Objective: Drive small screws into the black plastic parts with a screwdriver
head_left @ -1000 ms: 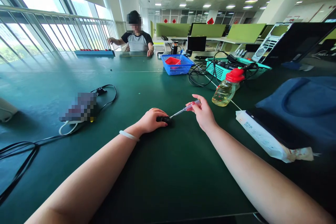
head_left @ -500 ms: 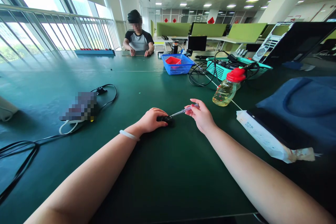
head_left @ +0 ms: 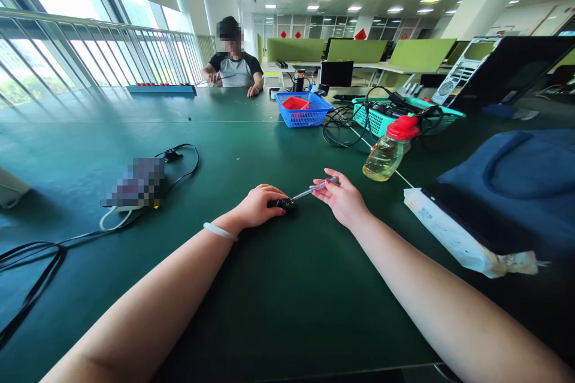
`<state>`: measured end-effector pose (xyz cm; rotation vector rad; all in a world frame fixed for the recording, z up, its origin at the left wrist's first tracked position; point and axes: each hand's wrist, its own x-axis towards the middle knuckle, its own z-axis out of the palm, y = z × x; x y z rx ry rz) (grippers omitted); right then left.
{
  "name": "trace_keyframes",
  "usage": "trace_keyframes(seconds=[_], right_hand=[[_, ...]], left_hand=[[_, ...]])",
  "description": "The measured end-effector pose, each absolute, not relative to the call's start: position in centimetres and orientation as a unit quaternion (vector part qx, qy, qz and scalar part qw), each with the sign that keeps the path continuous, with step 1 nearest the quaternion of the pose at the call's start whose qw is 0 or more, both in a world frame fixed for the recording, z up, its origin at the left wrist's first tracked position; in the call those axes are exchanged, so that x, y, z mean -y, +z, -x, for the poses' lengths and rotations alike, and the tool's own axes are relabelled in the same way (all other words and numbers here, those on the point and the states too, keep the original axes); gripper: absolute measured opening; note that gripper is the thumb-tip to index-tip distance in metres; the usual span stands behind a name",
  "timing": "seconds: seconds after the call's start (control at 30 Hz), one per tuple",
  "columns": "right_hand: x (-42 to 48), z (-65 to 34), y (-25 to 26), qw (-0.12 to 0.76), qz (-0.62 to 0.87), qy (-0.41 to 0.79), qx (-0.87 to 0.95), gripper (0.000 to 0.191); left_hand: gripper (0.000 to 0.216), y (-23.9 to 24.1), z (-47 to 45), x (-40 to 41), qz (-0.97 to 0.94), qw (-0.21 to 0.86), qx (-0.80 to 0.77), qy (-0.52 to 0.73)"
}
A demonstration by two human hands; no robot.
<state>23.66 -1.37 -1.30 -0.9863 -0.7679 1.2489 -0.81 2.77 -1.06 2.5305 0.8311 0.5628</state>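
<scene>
My left hand [head_left: 257, 206] rests on the green table [head_left: 278, 287], fingers curled over a small black object [head_left: 283, 204] that it pins down. My right hand [head_left: 344, 197] pinches the clear handle of a thin screwdriver [head_left: 309, 191]. Its metal tip points left and meets the black object. A white band sits on my left wrist.
An oil bottle with a red cap [head_left: 390, 151] stands right of my hands. A white packet [head_left: 458, 239] and a blue bag [head_left: 525, 185] lie farther right. Cables and a blurred device [head_left: 137, 182] lie left. Blue basket [head_left: 303, 110] and teal basket [head_left: 381, 116] sit behind. A person [head_left: 233, 63] sits at the far end.
My right hand has lowered and shifted slightly left with the screwdriver. The left hand stays put. The far person has moved their arms.
</scene>
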Motion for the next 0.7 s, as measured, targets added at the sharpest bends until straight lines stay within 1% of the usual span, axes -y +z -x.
trace_keyframes(seconds=[0.33, 0.7], right_hand=[[1.23, -23.87, -1.50, 0.619, 0.444, 0.554, 0.336, 0.020], [1.17, -23.90, -1.89, 0.622, 0.438, 0.549, 0.347, 0.019]], left_hand=[[0.039, -0.77, 0.95, -2.33, -0.919, 0.229, -0.275, 0.163], [0.036, -0.74, 0.91, -2.29, -0.920, 0.228, -0.271, 0.168]])
